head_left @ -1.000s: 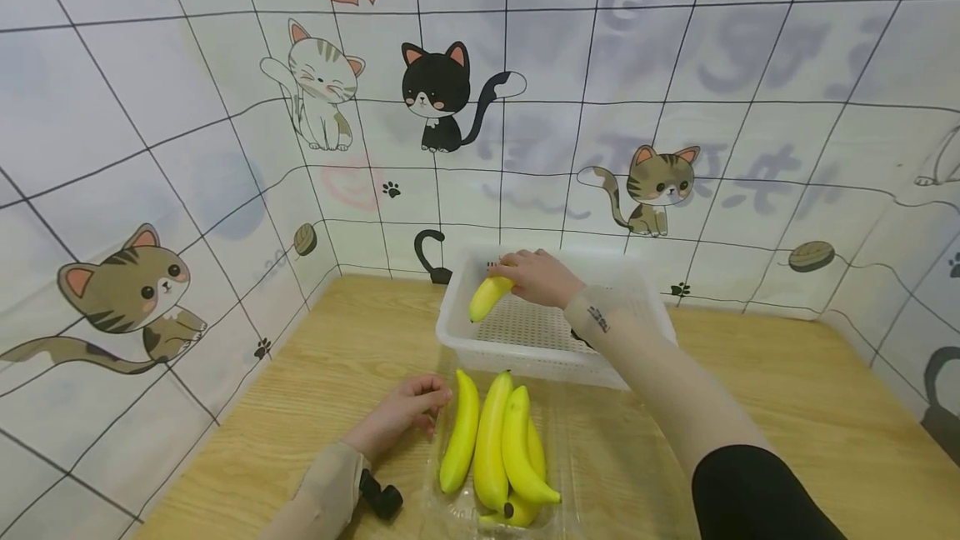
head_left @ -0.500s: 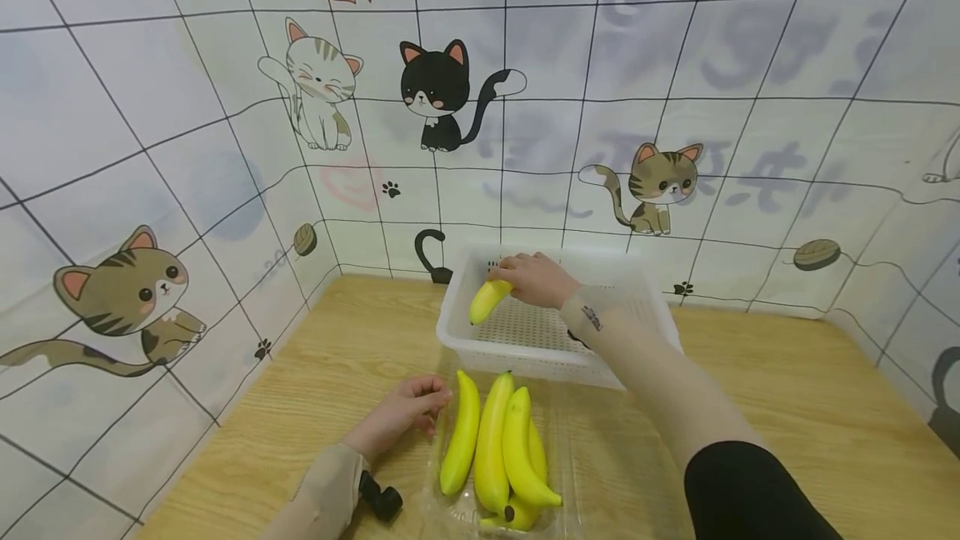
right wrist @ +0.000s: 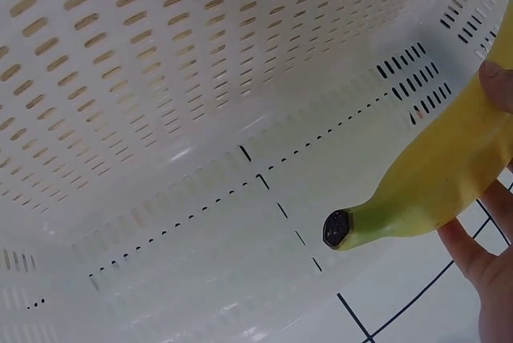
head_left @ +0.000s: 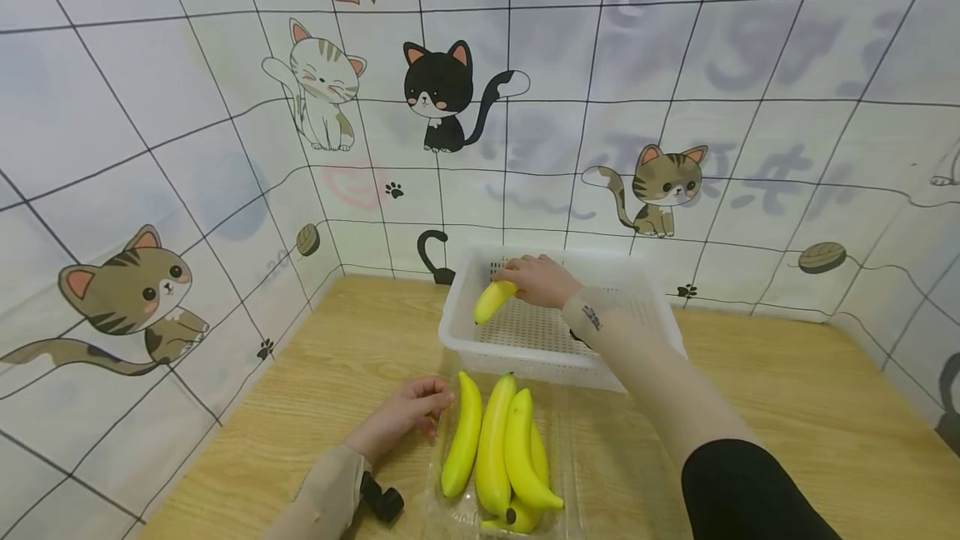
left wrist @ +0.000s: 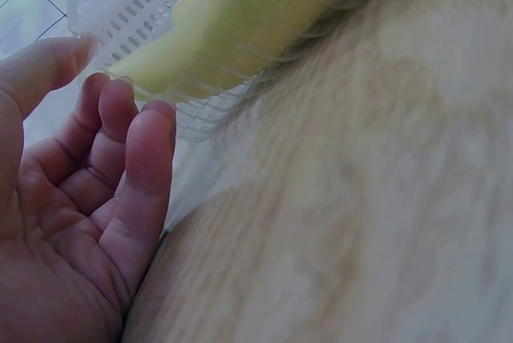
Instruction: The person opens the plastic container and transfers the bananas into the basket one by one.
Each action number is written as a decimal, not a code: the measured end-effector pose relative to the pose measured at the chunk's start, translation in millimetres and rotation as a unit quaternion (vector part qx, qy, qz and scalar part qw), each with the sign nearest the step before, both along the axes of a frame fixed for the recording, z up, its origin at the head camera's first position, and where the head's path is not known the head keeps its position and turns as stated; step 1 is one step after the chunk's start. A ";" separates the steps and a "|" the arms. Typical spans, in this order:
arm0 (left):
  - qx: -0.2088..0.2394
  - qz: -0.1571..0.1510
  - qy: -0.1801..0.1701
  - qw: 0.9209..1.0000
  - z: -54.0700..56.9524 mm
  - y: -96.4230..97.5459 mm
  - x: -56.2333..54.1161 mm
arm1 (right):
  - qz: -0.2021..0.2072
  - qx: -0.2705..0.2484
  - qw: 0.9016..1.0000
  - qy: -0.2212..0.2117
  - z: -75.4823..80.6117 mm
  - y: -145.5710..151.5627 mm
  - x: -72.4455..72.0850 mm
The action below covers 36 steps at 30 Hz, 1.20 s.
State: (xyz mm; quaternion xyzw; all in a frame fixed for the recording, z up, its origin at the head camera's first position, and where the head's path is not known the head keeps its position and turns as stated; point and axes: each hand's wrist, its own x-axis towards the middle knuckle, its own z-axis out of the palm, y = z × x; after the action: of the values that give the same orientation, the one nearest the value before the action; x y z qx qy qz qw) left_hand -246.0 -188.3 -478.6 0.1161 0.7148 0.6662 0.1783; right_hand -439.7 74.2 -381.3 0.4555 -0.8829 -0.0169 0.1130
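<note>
My right hand [head_left: 542, 280] grips a yellow banana [head_left: 495, 301] inside the left part of a white perforated basket [head_left: 525, 361]. In the right wrist view the dark-tipped stem of this banana [right wrist: 433, 175] points into the basket; only some of the fingers [right wrist: 469, 255] show. A clear plastic tray [head_left: 564, 473] stands in front of the basket with several bananas [head_left: 492, 448] in it. At the tray's upper left edge, my left hand [head_left: 405, 411] pinches the rim between thumb and fingertips. Through the clear wall a banana [left wrist: 216, 38] shows in the left wrist view.
Everything stands on a wood-grain table [head_left: 360, 323]. Behind and to the left rise walls [head_left: 555, 140] with a grid and cat drawings. The basket's far side is close to the back wall. A black camera mount [head_left: 382, 498] sits on the left wrist.
Over the last second the hands and bananas stay nearly in place. The right hand and its banana shift only slightly; the whole view drifts a little too.
</note>
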 end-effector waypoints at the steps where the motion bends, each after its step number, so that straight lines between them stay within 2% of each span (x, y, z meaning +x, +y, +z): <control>1: 0.002 0.001 -0.002 1.000 -0.2 -0.2 -0.3 | -0.002 0.002 1.000 -0.003 0.6 -0.7 -0.4; 13: -0.002 0.006 -0.007 1.000 -0.2 1.4 -1.9 | 0.000 0.002 1.000 -0.016 2.3 -3.3 -5.2; 19: -0.003 0.002 -0.003 1.000 0.7 0.7 -0.7 | 0.014 0.009 0.999 -0.043 -1.4 -5.7 -7.5; 27: -0.002 0.009 -0.002 1.000 -0.4 0.4 0.1 | -0.015 0.046 0.995 -0.083 -7.6 -12.2 -8.3; 36: -0.003 0.006 0.000 1.000 0.6 0.2 0.9 | -0.038 0.074 0.990 -0.111 -14.8 -14.8 -3.1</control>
State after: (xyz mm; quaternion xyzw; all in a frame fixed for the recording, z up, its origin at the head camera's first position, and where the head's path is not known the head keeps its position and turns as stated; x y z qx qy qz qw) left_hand -245.1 -188.1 -478.0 0.1110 0.7179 0.6648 0.1745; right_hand -442.8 59.4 -396.1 0.4278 -0.9029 -0.0361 -0.0204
